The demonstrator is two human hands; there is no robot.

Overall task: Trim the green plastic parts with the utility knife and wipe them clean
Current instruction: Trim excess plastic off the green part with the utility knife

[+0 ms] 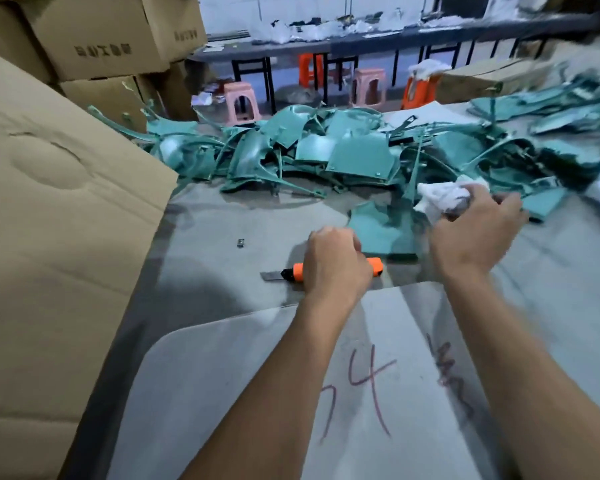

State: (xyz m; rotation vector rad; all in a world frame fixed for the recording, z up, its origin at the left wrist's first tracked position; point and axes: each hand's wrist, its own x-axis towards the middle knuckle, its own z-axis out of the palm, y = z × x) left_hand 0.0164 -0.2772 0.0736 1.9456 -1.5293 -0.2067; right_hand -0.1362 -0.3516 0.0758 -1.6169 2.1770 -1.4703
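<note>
Left hand curled around orange utility knife, blade out to its left. Right hand bunches white rag. Green plastic part flat between hands, beyond left knuckles: probably light, stiff, slick; hold by edge.

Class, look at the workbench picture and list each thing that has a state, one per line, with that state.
Left hand: curled round the utility knife, on the table.
Utility knife: lying flat, blade extended, pointing left.
Right hand: gripping the white cloth.
White cloth: bunched, held above the green part.
Green part: lying flat on the table, apart from the pile.
Pile of green parts: heaped loosely behind.
Cardboard box: flap open, at left.
</note>
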